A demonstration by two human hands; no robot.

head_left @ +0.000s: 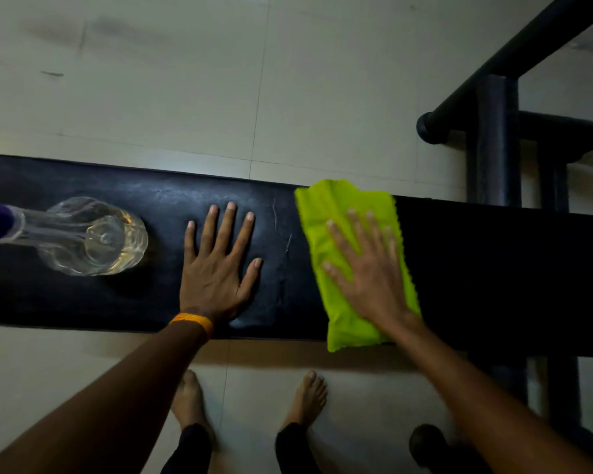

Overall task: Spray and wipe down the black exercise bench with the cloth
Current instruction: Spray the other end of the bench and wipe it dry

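Note:
The black exercise bench (117,302) runs across the view from left to right. A folded lime-green cloth (326,213) lies on its right half, and my right hand (370,268) presses flat on top of it with fingers spread. My left hand (216,265) rests flat and empty on the bench's middle, an orange band at its wrist. A clear spray bottle (93,237) with a purple top stands on the bench's left part, apart from both hands.
A black metal rack (493,138) of bars rises at the right, behind and under the bench. Pale floor tiles (185,80) lie beyond the bench. My bare feet (308,395) stand on the tiles at its near edge.

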